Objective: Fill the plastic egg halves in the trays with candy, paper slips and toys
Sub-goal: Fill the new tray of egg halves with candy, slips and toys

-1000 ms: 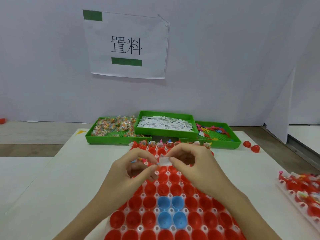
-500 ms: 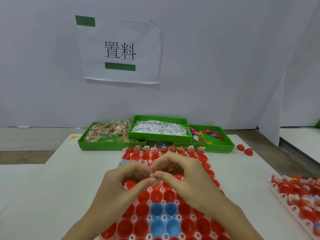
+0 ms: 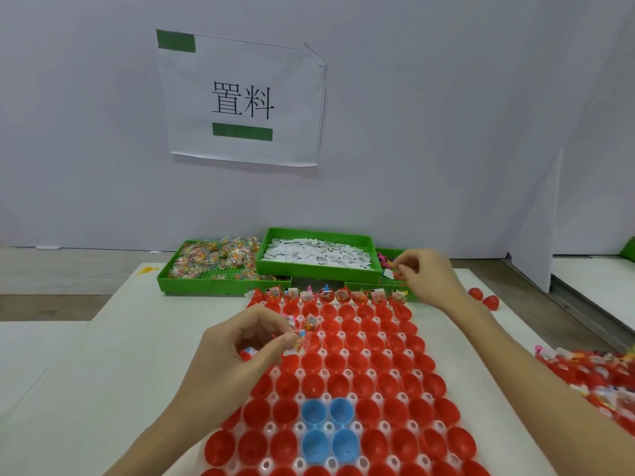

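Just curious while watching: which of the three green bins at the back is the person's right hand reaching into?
The right hand is over the rightmost green bin, the one with colourful toys, not the middle paper-slip bin or the left candy bin.

The scene is viewed from one head-worn camera (wide-angle), aimed forward and down, close over the white tray of red plastic egg halves (image 3: 347,369).

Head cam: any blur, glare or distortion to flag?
Head view: even soft light, no glare; wide-angle bend along the table edges; second egg tray at far right smeared; left hand and right hand slightly soft, main egg tray sharp.
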Demonstrator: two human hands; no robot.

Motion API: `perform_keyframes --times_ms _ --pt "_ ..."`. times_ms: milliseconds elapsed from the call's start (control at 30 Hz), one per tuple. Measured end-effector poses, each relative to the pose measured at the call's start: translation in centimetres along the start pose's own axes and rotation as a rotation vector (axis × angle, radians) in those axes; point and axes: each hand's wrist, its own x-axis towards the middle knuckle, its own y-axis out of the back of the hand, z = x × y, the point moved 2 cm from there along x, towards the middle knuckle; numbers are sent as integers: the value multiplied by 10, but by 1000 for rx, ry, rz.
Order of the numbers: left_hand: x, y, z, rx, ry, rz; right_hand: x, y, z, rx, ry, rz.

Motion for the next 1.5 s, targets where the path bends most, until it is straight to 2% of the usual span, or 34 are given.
perform_keyframes --times_ms 67,200,567,700,800,933,1033,1100,1233,1333,1500 --pt "0 1 0 2 -2 4 22 -1 27 -144 -77 -26" --pt "2 4 0 19 -8 13 41 -5 58 -326 -117 -145" --pt "2 5 0 22 -1 -13 55 -10 68 -234 -241 -254" --pt "3 5 1 10 17 -14 49 -5 69 -82 -215 -97" --pt "3 4 1 -6 27 -15 39 0 59 228 -200 49" --pt "3 3 3 -35 45 -18 17 6 28 560 -159 127" --pt "2 2 4 -64 63 -12 -12 8 -7 773 -146 40" --pt "2 2 5 -78 67 -7 -40 9 -33 815 -90 -68" --pt "1 0 6 -79 64 -23 -97 -7 -75 664 80 -249" --pt "0 -3 6 -78 61 -52 -121 -18 -90 640 175 -338" --pt "-2 -7 8 -58 21 -60 -133 -18 -96 615 235 -356"
